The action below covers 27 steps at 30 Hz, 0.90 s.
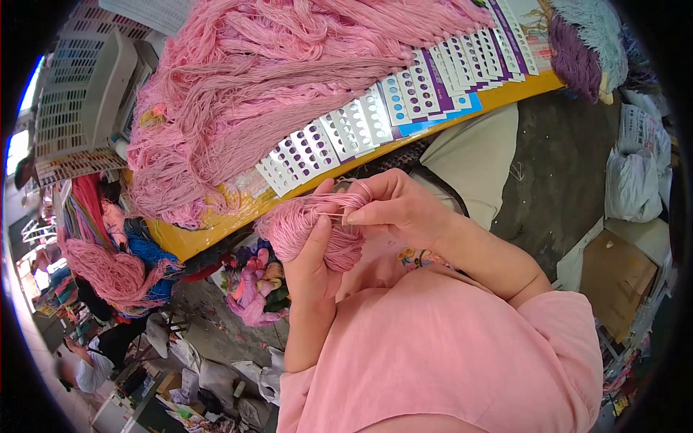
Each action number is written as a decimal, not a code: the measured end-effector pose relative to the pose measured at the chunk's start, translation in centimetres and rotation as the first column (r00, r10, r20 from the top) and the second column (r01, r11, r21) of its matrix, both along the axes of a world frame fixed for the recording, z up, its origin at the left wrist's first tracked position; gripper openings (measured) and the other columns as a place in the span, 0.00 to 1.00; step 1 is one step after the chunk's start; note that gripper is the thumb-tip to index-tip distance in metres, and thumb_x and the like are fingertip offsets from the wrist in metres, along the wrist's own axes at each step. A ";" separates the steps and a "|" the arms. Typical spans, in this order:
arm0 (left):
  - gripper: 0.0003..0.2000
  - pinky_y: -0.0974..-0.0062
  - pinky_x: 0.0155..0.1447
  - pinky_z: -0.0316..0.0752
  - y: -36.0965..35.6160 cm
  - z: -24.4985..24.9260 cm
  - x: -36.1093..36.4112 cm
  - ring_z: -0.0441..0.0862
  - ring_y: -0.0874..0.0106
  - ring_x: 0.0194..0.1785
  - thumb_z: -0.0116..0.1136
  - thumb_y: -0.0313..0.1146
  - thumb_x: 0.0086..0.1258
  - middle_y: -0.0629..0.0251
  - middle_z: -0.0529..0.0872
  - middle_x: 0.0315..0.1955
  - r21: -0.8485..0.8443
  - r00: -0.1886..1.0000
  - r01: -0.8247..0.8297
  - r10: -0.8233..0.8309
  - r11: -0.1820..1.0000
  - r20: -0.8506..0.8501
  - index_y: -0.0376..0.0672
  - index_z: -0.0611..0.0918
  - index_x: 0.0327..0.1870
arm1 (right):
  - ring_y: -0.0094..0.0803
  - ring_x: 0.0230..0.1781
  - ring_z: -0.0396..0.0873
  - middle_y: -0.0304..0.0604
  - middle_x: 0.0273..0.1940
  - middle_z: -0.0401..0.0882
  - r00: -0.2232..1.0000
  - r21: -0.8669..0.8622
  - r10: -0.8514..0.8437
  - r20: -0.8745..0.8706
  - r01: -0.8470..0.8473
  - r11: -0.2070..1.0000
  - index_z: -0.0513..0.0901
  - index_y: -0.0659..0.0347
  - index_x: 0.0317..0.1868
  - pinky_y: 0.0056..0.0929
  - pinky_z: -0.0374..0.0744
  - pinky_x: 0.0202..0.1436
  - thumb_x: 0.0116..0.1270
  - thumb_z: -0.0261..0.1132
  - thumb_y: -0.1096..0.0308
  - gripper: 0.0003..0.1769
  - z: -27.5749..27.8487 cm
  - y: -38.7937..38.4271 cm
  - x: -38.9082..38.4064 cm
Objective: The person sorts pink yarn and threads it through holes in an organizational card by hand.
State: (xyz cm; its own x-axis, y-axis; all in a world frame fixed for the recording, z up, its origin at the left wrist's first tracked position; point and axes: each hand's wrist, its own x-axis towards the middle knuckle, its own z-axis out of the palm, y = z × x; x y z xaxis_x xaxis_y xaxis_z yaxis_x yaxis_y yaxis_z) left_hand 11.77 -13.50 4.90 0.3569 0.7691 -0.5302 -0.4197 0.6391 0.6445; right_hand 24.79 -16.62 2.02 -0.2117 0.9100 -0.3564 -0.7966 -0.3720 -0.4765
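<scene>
The yarn bundle (303,229), seemingly soft, light and tangle-prone, sits near the tabletop (180,244) edge, cupped in the left hand (312,265), with the right hand (395,209) fingers (361,215) pinching its strands; it is probably best held mid-bundle.

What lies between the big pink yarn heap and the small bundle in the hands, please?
A row of punched cards along the yellow table edge, head view.

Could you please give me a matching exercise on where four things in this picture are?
1. small bundle of pink yarn
2. big heap of pink yarn
3. row of white punched cards
4. flat brown cardboard box
a. along the yellow table's near edge
b. far right of the view
c. in the left hand
d. piled behind the cards
Pairs: 1-c, 2-d, 3-a, 4-b
</scene>
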 end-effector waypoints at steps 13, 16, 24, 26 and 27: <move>0.08 0.84 0.16 0.58 4.4 1.6 -1.1 0.66 0.79 0.14 0.46 0.27 0.57 0.65 0.71 0.12 0.022 0.664 0.744 -0.735 0.668 -0.136 0.35 0.71 0.19 | 0.16 0.20 0.67 0.34 0.21 0.71 0.403 0.049 0.176 0.898 -0.490 0.871 0.75 0.67 0.26 0.16 0.65 0.21 0.50 0.56 0.74 0.05 5.4 -1.4 6.6; 0.08 0.87 0.14 0.56 6.1 0.9 -3.8 0.63 0.81 0.10 0.42 0.28 0.58 0.65 0.70 0.11 0.183 0.879 0.474 -0.474 0.861 -0.050 0.33 0.70 0.23 | 0.24 0.19 0.69 0.41 0.25 0.73 0.759 0.338 0.072 0.647 -0.370 0.865 0.76 0.67 0.26 0.20 0.66 0.20 0.51 0.57 0.77 0.02 6.8 -1.7 8.5; 0.11 0.87 0.14 0.49 13.4 -6.8 -28.9 0.54 0.83 0.07 0.32 0.25 0.62 0.74 0.57 0.06 -0.313 0.669 -0.429 0.531 0.847 0.520 0.45 0.61 0.18 | 0.23 0.16 0.62 0.40 0.24 0.60 0.844 0.419 -0.262 -0.468 0.473 0.775 0.57 0.61 0.24 0.29 0.74 0.30 0.63 0.38 0.74 0.09 8.5 -1.9 20.3; 0.09 0.87 0.15 0.51 13.0 -3.8 -30.8 0.53 0.83 0.07 0.33 0.23 0.60 0.75 0.57 0.06 -0.313 0.632 -0.596 0.673 0.739 0.384 0.45 0.60 0.19 | 0.24 0.16 0.56 0.39 0.20 0.56 0.769 0.340 -0.574 -0.281 0.639 0.690 0.56 0.61 0.20 0.38 0.67 0.46 0.61 0.39 0.76 0.10 8.1 -3.0 25.8; 0.07 0.87 0.15 0.51 12.8 -3.2 -33.1 0.54 0.83 0.07 0.34 0.24 0.60 0.75 0.57 0.07 -0.285 0.609 -0.676 0.733 0.680 0.304 0.44 0.60 0.21 | 0.24 0.15 0.54 0.38 0.19 0.55 0.720 0.354 -0.647 -0.248 0.690 0.632 0.56 0.61 0.19 0.43 0.64 0.53 0.59 0.39 0.77 0.10 7.8 -3.5 29.1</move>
State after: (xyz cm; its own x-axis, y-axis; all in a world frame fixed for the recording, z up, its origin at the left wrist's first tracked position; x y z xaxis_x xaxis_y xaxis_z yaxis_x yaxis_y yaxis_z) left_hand -21.31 -0.73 1.70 -0.0824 0.8013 -0.5925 -0.9550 0.1064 0.2767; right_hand 53.90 -20.11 9.79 0.5009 0.8638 0.0535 -0.7959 0.4841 -0.3635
